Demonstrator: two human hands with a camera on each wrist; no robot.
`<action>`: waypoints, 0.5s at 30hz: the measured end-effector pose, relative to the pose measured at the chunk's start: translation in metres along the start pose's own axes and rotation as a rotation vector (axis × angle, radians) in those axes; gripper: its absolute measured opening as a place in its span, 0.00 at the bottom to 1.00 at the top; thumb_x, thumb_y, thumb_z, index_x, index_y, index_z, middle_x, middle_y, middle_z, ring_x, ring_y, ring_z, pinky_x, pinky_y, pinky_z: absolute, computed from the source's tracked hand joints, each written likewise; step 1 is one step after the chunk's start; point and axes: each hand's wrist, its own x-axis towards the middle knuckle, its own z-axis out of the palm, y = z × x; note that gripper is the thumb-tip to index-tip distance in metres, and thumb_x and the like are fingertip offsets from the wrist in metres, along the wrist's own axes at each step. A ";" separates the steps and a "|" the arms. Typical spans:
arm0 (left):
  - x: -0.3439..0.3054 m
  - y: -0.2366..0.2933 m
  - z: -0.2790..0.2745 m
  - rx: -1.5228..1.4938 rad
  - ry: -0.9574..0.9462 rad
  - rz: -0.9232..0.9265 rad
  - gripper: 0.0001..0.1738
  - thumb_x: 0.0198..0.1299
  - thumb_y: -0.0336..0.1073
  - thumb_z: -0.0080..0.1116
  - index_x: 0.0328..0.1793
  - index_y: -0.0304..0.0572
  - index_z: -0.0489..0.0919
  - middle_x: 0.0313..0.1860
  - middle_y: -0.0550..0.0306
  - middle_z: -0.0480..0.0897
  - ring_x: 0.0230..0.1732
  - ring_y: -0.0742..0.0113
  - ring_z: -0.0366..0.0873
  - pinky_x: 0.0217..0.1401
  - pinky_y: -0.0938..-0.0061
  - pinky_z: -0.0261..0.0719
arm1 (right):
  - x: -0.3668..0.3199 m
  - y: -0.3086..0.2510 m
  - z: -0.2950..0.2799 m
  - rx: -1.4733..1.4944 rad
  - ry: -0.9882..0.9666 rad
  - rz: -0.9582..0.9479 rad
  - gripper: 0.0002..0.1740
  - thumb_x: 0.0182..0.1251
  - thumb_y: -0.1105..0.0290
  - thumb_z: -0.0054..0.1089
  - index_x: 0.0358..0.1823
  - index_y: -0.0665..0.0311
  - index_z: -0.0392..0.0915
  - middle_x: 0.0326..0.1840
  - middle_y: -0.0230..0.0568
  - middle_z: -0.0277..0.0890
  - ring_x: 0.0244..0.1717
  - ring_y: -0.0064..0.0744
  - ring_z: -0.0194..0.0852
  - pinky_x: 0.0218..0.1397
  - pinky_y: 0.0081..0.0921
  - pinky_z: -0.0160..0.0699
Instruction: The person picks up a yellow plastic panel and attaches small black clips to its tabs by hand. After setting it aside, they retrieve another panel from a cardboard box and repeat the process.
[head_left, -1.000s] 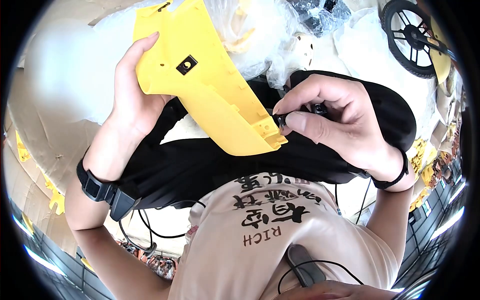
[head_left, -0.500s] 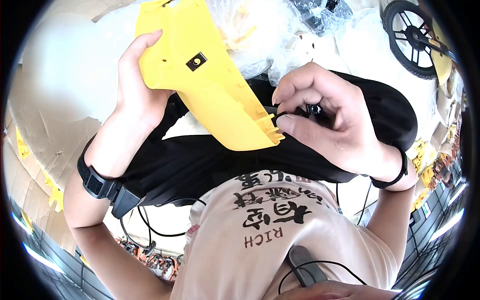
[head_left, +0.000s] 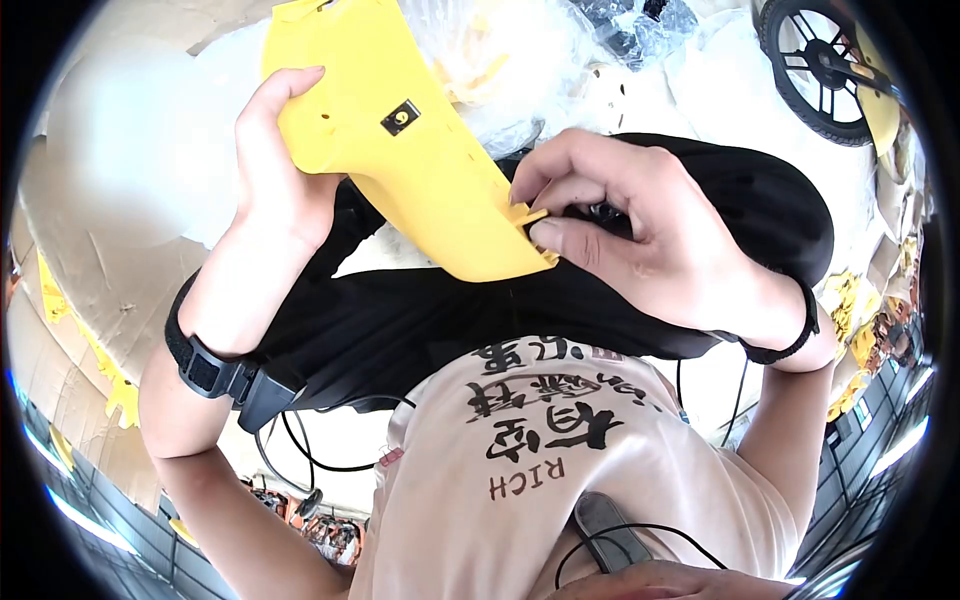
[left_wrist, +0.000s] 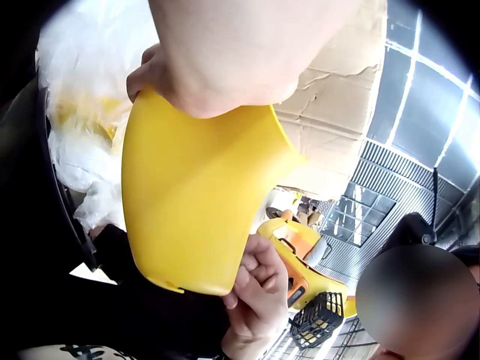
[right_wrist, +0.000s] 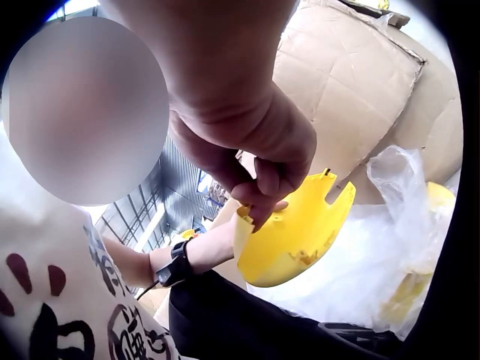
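A curved yellow plastic shell (head_left: 400, 170) lies slanted above the person's lap, with a small black clip (head_left: 400, 118) on its face. The left hand (head_left: 285, 160) grips its upper left edge, thumb on the face and fingers behind. At the lower right end, the right hand (head_left: 620, 205) pinches a small dark piece against the shell's tabbed edge; the piece is mostly hidden by the fingertips. More dark parts show within the curled right fingers. The right wrist view has the right hand (right_wrist: 262, 150) at the end of the shell (right_wrist: 300, 232).
Clear plastic bags (head_left: 490, 70) with yellow parts lie beyond the shell. A black spoked wheel (head_left: 820, 65) stands at the upper right. Cardboard (head_left: 85, 250) covers the floor at the left. Cables hang beside the shirt.
The right hand has moved left and slightly up, closer over the shell's end, and its fingertips now meet the tabbed edge. The shell's lower end has risen slightly; the left hand keeps its grip.
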 end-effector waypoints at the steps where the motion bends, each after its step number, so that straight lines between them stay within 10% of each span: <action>1: -0.001 0.002 0.002 0.018 0.003 -0.022 0.21 0.63 0.46 0.57 0.57 0.42 0.77 0.51 0.58 0.82 0.52 0.66 0.79 0.53 0.67 0.74 | 0.000 0.006 0.002 0.096 -0.043 -0.100 0.14 0.69 0.84 0.56 0.55 0.73 0.73 0.43 0.39 0.81 0.41 0.22 0.80 0.45 0.18 0.76; 6: 0.001 0.005 -0.002 0.019 -0.031 -0.031 0.23 0.62 0.47 0.55 0.57 0.40 0.77 0.50 0.57 0.82 0.52 0.65 0.78 0.57 0.66 0.71 | -0.003 0.000 -0.015 0.544 -0.199 0.046 0.12 0.76 0.74 0.54 0.54 0.74 0.78 0.37 0.36 0.82 0.23 0.12 0.66 0.26 0.10 0.64; 15: -0.003 0.003 -0.002 0.011 -0.124 -0.081 0.25 0.62 0.50 0.50 0.56 0.39 0.78 0.45 0.57 0.84 0.46 0.66 0.81 0.47 0.69 0.74 | -0.006 -0.002 -0.018 0.607 -0.243 0.084 0.15 0.76 0.69 0.57 0.58 0.69 0.79 0.37 0.37 0.86 0.24 0.12 0.67 0.28 0.11 0.67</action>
